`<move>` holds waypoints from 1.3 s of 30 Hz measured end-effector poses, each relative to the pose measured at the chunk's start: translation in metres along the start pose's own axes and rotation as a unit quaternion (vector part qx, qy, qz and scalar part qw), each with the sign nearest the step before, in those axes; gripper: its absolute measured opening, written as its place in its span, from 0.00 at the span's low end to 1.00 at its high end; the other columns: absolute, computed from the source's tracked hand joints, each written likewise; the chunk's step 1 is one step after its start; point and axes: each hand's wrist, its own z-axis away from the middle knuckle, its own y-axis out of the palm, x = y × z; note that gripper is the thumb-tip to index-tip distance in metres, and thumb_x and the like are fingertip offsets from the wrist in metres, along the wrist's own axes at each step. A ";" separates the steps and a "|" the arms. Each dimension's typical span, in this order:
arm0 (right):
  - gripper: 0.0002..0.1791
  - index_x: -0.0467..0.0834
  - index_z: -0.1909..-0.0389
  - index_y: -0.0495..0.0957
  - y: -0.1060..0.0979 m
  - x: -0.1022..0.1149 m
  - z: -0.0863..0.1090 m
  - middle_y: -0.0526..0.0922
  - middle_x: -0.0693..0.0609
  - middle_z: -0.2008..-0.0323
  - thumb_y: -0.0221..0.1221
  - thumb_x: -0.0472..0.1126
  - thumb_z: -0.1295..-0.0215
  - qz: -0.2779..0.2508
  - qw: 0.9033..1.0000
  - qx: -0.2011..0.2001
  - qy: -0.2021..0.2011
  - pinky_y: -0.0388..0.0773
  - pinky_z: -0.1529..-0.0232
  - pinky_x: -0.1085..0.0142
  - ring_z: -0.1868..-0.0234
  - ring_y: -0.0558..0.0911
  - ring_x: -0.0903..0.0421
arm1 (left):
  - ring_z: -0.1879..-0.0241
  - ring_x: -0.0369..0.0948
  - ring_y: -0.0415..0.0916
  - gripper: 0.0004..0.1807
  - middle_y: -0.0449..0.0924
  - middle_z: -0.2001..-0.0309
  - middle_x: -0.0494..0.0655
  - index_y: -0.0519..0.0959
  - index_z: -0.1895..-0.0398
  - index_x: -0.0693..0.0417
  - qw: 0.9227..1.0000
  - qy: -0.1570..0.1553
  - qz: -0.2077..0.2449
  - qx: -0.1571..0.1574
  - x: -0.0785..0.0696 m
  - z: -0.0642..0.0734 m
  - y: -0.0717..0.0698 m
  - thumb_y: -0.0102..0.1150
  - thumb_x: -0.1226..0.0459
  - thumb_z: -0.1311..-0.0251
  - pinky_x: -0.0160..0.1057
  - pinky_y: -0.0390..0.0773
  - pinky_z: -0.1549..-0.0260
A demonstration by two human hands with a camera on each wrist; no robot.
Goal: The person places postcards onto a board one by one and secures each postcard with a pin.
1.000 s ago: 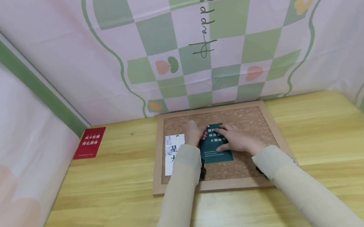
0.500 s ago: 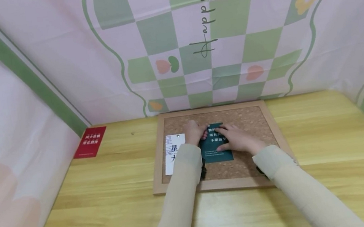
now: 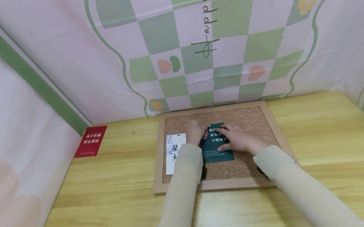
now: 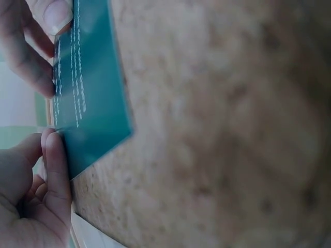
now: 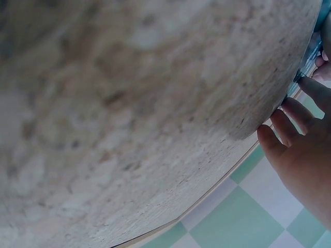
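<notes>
A dark green card (image 3: pixel 220 154) with white print lies on a cork board (image 3: pixel 245 120) in a wooden frame. My left hand (image 3: pixel 195 133) is at the card's top, thumb and finger pinching at a small shiny dot that looks like a thumbtack (image 3: pixel 209 126); the fingertips hide most of it. In the left wrist view, thumb and finger (image 4: pixel 54 155) meet at the card's edge. My right hand (image 3: pixel 238 138) rests on the card's right part with fingers spread; in the right wrist view its fingertips (image 5: pixel 266 135) touch down on the board side.
A white card (image 3: pixel 171 161) with a tack at its top is on the board's left, partly behind my left sleeve. A red card (image 3: pixel 91 141) lies on the wooden table (image 3: pixel 111 207) at far left. A checkered cloth (image 3: pixel 201 76) hangs behind the board.
Both hands stay in place on the green card. The whole head view has shifted very slightly; nothing else visibly moves.
</notes>
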 end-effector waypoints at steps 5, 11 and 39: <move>0.42 0.37 0.30 0.59 0.000 -0.001 -0.001 0.57 0.31 0.30 0.62 0.54 0.40 -0.001 1.000 -0.001 -0.001 0.55 0.32 0.36 0.29 0.52 0.29 | 0.90 0.32 0.65 0.21 0.68 0.89 0.40 0.71 0.86 0.51 1.000 -0.004 0.001 -0.001 0.000 0.001 0.000 0.55 0.57 0.34 0.25 0.66 0.89; 0.42 0.37 0.30 0.59 0.000 0.000 0.000 0.57 0.31 0.30 0.62 0.54 0.40 -0.002 1.000 -0.002 -0.003 0.56 0.32 0.36 0.29 0.53 0.29 | 0.90 0.32 0.65 0.20 0.69 0.89 0.40 0.72 0.85 0.53 1.000 0.000 0.003 0.000 -0.001 0.000 0.000 0.56 0.57 0.34 0.24 0.66 0.90; 0.42 0.37 0.30 0.59 0.000 0.000 0.001 0.57 0.30 0.30 0.62 0.54 0.39 0.000 1.000 -0.004 -0.005 0.56 0.32 0.37 0.29 0.53 0.29 | 0.89 0.33 0.66 0.22 0.69 0.89 0.40 0.73 0.86 0.53 1.000 0.007 -0.013 0.011 -0.001 0.002 -0.003 0.54 0.56 0.33 0.26 0.66 0.88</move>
